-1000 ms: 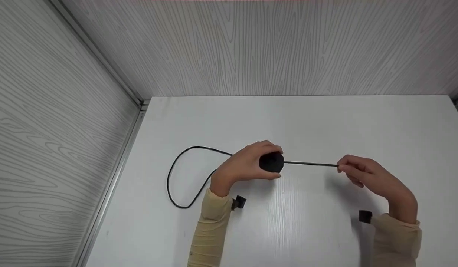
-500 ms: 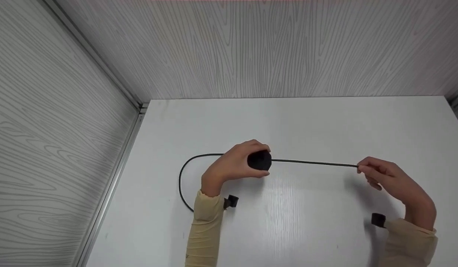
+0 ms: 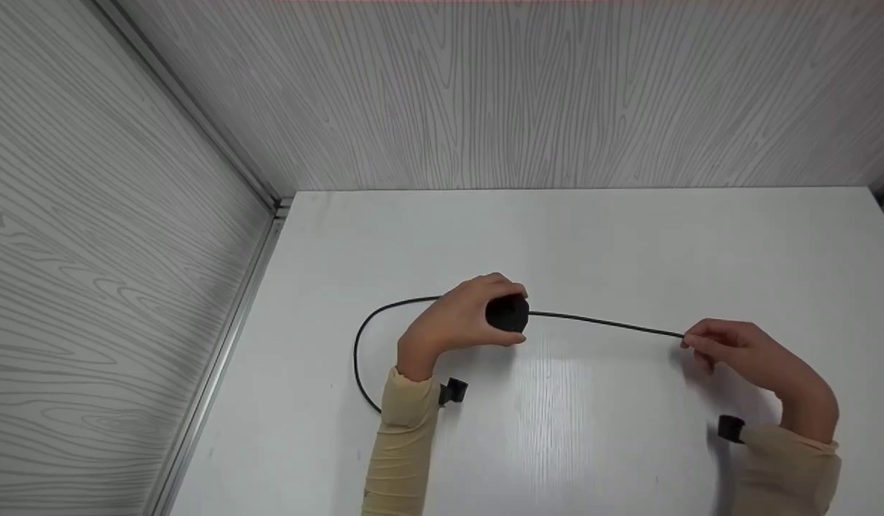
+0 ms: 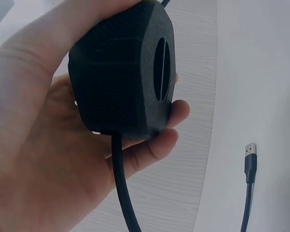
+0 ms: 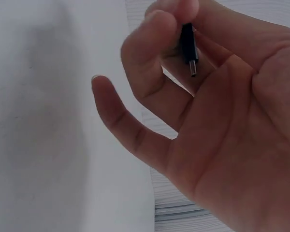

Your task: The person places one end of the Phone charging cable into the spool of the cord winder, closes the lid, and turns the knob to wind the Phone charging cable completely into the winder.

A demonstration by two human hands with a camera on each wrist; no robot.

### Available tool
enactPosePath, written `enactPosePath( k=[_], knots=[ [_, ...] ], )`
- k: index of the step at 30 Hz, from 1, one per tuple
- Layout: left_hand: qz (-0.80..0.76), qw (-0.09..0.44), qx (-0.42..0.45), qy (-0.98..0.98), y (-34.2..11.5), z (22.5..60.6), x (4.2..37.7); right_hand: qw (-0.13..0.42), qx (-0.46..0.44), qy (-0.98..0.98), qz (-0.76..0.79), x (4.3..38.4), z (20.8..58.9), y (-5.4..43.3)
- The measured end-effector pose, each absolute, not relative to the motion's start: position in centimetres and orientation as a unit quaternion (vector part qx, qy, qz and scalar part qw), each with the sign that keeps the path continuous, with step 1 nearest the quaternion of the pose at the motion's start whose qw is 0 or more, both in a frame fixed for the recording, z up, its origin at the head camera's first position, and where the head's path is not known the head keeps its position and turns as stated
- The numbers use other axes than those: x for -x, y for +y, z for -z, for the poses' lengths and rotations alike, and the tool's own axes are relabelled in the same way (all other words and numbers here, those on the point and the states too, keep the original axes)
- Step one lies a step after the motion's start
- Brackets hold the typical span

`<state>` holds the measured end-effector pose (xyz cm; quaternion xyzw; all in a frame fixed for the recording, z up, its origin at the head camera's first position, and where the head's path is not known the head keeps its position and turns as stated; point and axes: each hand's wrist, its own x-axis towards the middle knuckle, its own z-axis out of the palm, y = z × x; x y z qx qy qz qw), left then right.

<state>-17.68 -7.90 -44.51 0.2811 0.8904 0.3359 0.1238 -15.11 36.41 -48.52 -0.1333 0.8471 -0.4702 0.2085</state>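
My left hand (image 3: 453, 319) holds a black faceted case (image 3: 508, 314) above the table, thumb on one side and fingers on the other. An oval slot shows in the case's face in the left wrist view, and a black cable (image 4: 122, 183) comes out of its near end. From the other end, the cable (image 3: 607, 323) runs to my right hand (image 3: 761, 358), bowing slightly. My right fingertips pinch that end, where a slim plug (image 5: 189, 46) with a narrow metal tip points into the palm. The cable's other end bears a USB-A plug (image 4: 251, 157), seen low in the left wrist view.
Under both hands lies a white table (image 3: 592, 244). Wood-grain panels (image 3: 485, 93) rise behind it and along its left side (image 3: 148, 287). A small black camera sits on each sleeve, left (image 3: 455, 390) and right (image 3: 731, 428).
My right hand has moved rightward, then slightly toward me, and the cable between the hands is longer and now less taut. The left hand shifted a little left; the cable loop beside it changed shape.
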Motion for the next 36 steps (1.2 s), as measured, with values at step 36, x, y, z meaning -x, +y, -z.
enactPosePath(
  k=[36],
  knots=[
    [-0.295, 0.115, -0.289, 0.903, -6.1, 44.4, 17.2, 0.161, 0.18, 0.881, 0.406, 16.2, 47.5, 25.3]
  ],
)
